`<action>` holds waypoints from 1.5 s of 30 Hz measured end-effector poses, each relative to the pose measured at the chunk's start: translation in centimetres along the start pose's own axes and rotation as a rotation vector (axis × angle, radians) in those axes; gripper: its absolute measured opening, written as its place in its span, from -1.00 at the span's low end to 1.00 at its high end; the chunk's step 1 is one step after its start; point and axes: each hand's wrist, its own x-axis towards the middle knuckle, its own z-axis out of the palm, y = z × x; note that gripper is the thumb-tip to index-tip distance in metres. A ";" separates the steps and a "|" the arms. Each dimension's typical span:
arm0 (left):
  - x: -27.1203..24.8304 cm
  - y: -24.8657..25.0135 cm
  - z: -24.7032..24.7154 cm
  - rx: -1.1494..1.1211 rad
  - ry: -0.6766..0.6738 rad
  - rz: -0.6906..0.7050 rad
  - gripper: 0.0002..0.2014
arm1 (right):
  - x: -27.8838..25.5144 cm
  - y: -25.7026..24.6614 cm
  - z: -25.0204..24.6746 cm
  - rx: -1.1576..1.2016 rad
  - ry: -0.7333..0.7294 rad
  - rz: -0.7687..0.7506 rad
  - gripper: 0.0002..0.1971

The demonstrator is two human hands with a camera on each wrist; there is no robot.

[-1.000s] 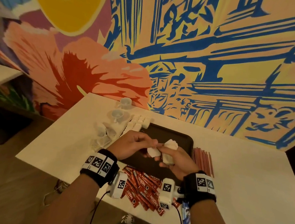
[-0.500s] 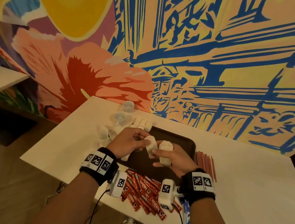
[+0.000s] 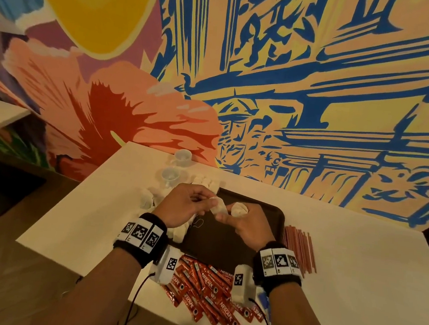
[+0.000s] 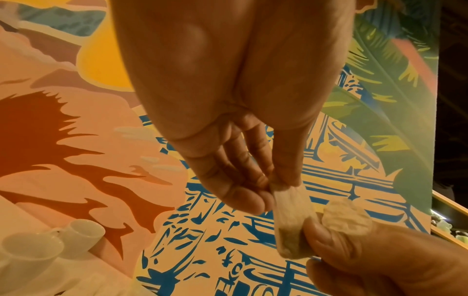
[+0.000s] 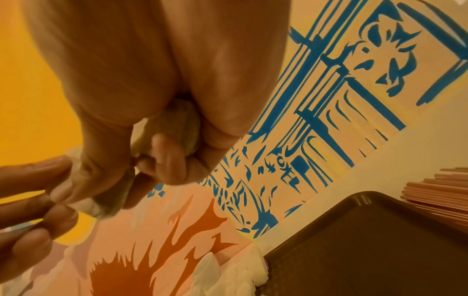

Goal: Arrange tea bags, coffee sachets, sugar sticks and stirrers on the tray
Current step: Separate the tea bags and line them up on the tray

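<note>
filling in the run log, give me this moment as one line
left hand: pinches tea bag | right hand: pinches same bag, grips second tea bag | tray: bare below

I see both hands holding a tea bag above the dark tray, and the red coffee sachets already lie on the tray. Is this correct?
Not quite. The coffee sachets lie on the white table, in front of the tray, not on it; the head view shows this. The left hand and right hand do hold a tea bag above it.

The dark brown rectangular plastic tray [image 3: 276, 213] has bare floor at its middle and right. White tea bags [image 3: 180, 232] crowd its left edge, red coffee sachets [image 3: 206, 287] its near edge, reddish stirrers [image 3: 299, 246] its right edge.
</note>
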 end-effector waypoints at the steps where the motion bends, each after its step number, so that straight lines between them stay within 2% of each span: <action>1: 0.4 -0.2 -0.2 0.006 -0.006 0.002 -0.89 | 0.3 -0.1 0.0 -0.013 -0.001 -0.013 -0.86; 6: 2.9 -1.0 -1.4 -0.004 -0.024 -0.002 -0.89 | 2.2 0.0 -0.1 0.039 -0.072 0.037 -0.82; 11: 6.4 -2.8 -3.5 0.013 0.037 -0.013 -0.88 | 3.8 0.9 -0.7 -0.005 -0.043 0.247 -0.84; 14: 9.0 -5.0 -5.0 0.022 0.100 -0.042 -0.84 | 4.7 2.0 -1.0 0.091 -0.035 0.326 -0.72; 18: 12.6 -8.2 -6.1 0.093 0.103 -0.087 -0.83 | 5.8 3.6 -0.9 0.119 -0.024 0.383 -0.58; 25: 18.9 -13.7 -6.0 0.342 -0.074 -0.132 -0.96 | 7.4 5.2 0.0 0.105 -0.006 0.510 -0.69; 29: 21.4 -16.1 -4.3 0.441 -0.140 -0.150 -0.85 | 8.1 5.8 0.8 0.096 0.015 0.548 -0.70; 35: 23.3 -20.1 -2.2 0.612 -0.330 -0.197 -0.80 | 8.4 7.0 1.7 0.077 0.064 0.573 -0.70; 45: 27.5 -21.6 -0.8 0.751 -0.390 -0.160 -0.79 | 9.4 8.4 3.2 0.094 0.047 0.583 -0.67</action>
